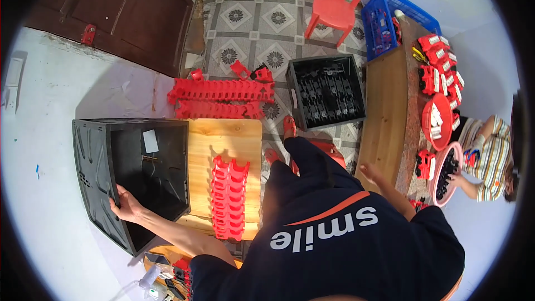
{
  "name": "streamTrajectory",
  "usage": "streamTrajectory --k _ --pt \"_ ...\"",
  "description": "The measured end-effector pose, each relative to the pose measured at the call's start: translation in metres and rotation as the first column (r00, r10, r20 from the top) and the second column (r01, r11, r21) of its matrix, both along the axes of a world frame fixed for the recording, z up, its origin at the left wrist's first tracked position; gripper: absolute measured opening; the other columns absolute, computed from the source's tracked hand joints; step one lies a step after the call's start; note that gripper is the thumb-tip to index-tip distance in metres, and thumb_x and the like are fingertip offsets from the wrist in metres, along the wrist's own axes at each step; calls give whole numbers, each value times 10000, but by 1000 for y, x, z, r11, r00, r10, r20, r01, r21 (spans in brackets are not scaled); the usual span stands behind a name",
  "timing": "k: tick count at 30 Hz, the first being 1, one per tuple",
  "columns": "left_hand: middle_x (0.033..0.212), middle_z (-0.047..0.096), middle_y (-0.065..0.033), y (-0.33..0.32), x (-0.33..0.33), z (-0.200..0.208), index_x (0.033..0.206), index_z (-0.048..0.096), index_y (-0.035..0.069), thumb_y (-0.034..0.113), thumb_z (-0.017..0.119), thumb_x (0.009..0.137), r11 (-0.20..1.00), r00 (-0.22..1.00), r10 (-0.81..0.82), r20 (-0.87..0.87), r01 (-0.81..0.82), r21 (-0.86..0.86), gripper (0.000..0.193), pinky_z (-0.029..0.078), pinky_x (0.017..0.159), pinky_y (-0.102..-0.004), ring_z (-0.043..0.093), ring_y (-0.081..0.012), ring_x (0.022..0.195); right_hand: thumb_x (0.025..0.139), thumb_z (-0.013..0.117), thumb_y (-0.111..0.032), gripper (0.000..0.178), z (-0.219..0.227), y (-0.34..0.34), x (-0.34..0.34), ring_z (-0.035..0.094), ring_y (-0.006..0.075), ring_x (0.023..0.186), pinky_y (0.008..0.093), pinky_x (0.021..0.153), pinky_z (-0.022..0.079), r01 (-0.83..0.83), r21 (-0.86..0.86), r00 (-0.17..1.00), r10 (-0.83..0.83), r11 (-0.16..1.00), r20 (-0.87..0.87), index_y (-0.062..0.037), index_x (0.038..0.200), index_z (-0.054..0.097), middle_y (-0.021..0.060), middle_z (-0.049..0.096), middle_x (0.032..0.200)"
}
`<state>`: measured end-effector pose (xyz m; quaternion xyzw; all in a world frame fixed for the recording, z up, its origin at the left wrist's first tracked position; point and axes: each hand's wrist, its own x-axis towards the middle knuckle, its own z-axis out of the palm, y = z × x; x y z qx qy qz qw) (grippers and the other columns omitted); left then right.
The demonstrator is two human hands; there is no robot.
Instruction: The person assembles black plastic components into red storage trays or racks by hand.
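On the left, a large black plastic crate (pixel 92 175) stands on its side on a wooden table (pixel 223 134). My left hand (pixel 128 205) is closed over the crate's near rim, part of the fingers hidden behind its wall. Inside it a white paper (pixel 150 141) shows. Right of the crate, two rows of red plastic toy-vehicle shells (pixel 229 198) lie side by side on the table. My right hand (pixel 372 175) hangs beside the wooden side of a counter, fingers loosely stretched and holding nothing.
Long rows of red shells (pixel 220 90) stand beyond the table. A black crate of black parts (pixel 329 62) sits on the floor, near a red chair (pixel 337 14). Along the right counter (pixel 384 100) are a blue crate (pixel 379 8) and red toys (pixel 432 81); another person (pixel 487 159) reaches into a pink basin (pixel 452 156).
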<state>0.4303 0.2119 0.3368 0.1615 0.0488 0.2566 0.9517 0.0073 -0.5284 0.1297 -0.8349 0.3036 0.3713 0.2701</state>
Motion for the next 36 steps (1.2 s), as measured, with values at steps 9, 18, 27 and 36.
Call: streamTrajectory --k 9,18,27,36 --pt "1271 519 -245 -136 16 87 1267 443 -114 -82 588 825 984 999 -32 43 24 175 467 407 1059 -522 515 -367 1186 900 555 -260 275 -65 -68 -48 658 338 953 437 793 500 373 10 925 -373 928 76 -29 1003 664 204 683 955" --pt "1270 539 -234 -241 143 136 1286 427 -116 -52 604 839 917 942 -333 46 312 250 486 411 1049 -501 514 -356 1201 892 576 -190 241 -111 -84 39 603 163 550 318 516 479 703 201 609 -724 682 324 -21 1047 651 107 639 718" --pt "1219 582 -213 -445 402 27 1152 535 -95 -49 597 779 768 762 -587 -273 631 109 380 417 1035 -501 534 -354 1166 869 618 -187 260 -136 -71 52 626 177 583 336 526 494 790 307 537 -841 530 71 -13 1059 647 109 642 712" --pt "1256 564 -171 -706 664 -246 1179 558 -11 -112 522 704 556 343 -690 -637 815 -164 488 409 1020 -511 511 -357 1181 941 551 -131 253 -38 -140 340 587 113 648 256 577 487 958 203 144 -954 201 263 -47 1173 610 16 623 775"
